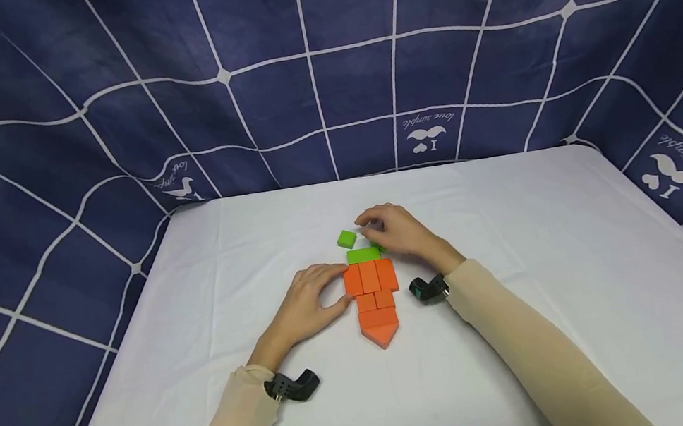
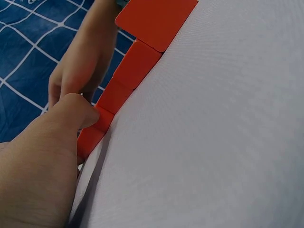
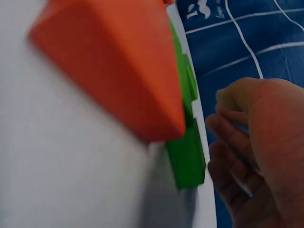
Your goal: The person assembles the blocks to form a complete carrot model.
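Note:
On the white cloth lies a flat figure of orange blocks (image 1: 369,278), with a pointed orange block (image 1: 381,336) at its near end. My left hand (image 1: 304,303) holds the left block of its three-block row between thumb and forefinger, at that block's near and far corners. In the left wrist view the thumb lies against an orange block (image 2: 127,71). A green rectangular block (image 1: 363,256) adjoins the row's far side. Beside it, a second green block (image 1: 377,246) is partly hidden under my right hand (image 1: 397,229), whose fingers are loosely bent with nothing between them.
A small green block (image 1: 347,239) lies apart, just beyond the green rectangle. The white-covered table (image 1: 509,221) meets a dark blue gridded cloth (image 1: 276,100) at the back and sides. Black wrist cameras (image 1: 294,387) sit on both wrists.

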Motion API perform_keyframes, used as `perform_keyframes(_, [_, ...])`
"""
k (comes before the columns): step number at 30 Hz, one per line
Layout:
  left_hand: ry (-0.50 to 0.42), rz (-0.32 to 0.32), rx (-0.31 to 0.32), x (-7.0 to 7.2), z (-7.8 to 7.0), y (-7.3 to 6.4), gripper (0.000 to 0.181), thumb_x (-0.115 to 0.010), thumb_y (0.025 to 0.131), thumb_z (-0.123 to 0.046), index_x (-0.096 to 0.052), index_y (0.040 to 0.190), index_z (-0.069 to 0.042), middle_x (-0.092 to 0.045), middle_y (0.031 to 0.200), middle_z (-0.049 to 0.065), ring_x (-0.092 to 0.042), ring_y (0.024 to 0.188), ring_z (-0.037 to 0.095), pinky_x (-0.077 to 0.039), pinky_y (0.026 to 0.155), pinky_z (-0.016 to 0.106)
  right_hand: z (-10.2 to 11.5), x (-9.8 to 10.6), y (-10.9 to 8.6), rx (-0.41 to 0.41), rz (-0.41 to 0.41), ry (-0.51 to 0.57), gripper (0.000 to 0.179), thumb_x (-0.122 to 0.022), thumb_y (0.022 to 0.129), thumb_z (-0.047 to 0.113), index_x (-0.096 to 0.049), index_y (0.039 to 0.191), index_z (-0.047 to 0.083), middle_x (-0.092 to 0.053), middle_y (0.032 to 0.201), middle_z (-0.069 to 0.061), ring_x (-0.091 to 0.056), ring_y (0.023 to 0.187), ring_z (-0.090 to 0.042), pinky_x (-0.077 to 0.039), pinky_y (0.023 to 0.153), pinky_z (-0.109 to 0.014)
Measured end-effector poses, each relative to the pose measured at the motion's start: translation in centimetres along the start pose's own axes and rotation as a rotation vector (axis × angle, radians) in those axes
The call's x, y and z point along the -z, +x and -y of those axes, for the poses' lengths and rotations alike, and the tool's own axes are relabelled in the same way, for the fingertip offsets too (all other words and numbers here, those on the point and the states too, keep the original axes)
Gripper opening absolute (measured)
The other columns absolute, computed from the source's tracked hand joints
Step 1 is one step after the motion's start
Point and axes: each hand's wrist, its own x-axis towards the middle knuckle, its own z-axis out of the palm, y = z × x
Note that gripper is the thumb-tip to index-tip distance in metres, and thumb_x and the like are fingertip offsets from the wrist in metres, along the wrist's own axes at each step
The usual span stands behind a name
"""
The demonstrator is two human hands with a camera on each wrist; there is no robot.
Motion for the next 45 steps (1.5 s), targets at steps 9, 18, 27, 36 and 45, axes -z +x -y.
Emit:
perform_keyframes(9, [-0.021,0.009,-0.014,-0.5,-0.3,0.2,0.054,-0.074,0.093,-0.038,-0.063,0.140,-0.015,-0.067,0.136,0.002,-0.056,0.132,0.023,-0.040,0.113,0.047,0.8,-0.5,1.5,0.013,0.157,-0.090,0.037,-0.070,0.097,0.033,-0.074,0.124,0.008,-0.075,0.117,-0.007,-0.063,0.110,-0.024,-0.049,0.102,-0.041])
perform_keyframes(18, [-0.008,0.026,-0.005,-0.4,-0.1,0.3,0.054,-0.072,0.094,-0.040,-0.063,0.141,-0.016,-0.066,0.138,0.002,-0.054,0.133,0.023,-0.039,0.114,0.047,1.2,-1.1,1.7,0.009,0.167,-0.145,0.044,-0.073,0.095,0.037,-0.070,0.130,0.009,-0.075,0.117,-0.006,-0.065,0.111,-0.023,-0.048,0.105,-0.040])
perform_keyframes(27, [-0.003,0.028,-0.004,-1.1,-0.1,0.4,0.054,-0.074,0.093,-0.039,-0.063,0.141,-0.016,-0.066,0.138,0.002,-0.055,0.133,0.022,-0.040,0.113,0.046,0.7,-0.9,1.2,0.041,0.194,-0.088,0.030,-0.066,0.101,0.025,-0.073,0.127,0.013,-0.075,0.116,-0.004,-0.061,0.102,-0.021,-0.049,0.099,-0.039])
perform_keyframes(36, [0.007,0.018,0.003,-0.8,0.1,0.4,0.054,-0.074,0.093,-0.039,-0.063,0.141,-0.016,-0.066,0.138,0.002,-0.055,0.133,0.022,-0.040,0.112,0.046,0.6,-1.5,1.5,0.082,0.223,-0.005,0.027,-0.061,0.103,0.014,-0.071,0.128,0.014,-0.071,0.128,-0.003,-0.059,0.106,-0.020,-0.048,0.100,-0.038])
perform_keyframes(45, [0.008,0.019,0.015,-0.6,0.5,0.0,0.054,-0.073,0.094,-0.040,-0.063,0.141,-0.017,-0.066,0.138,0.001,-0.056,0.133,0.022,-0.041,0.113,0.047,0.5,-1.3,0.7,0.131,0.158,0.048,0.033,-0.059,0.102,0.012,-0.066,0.134,0.010,-0.065,0.139,-0.008,-0.058,0.131,-0.027,-0.043,0.115,-0.047])
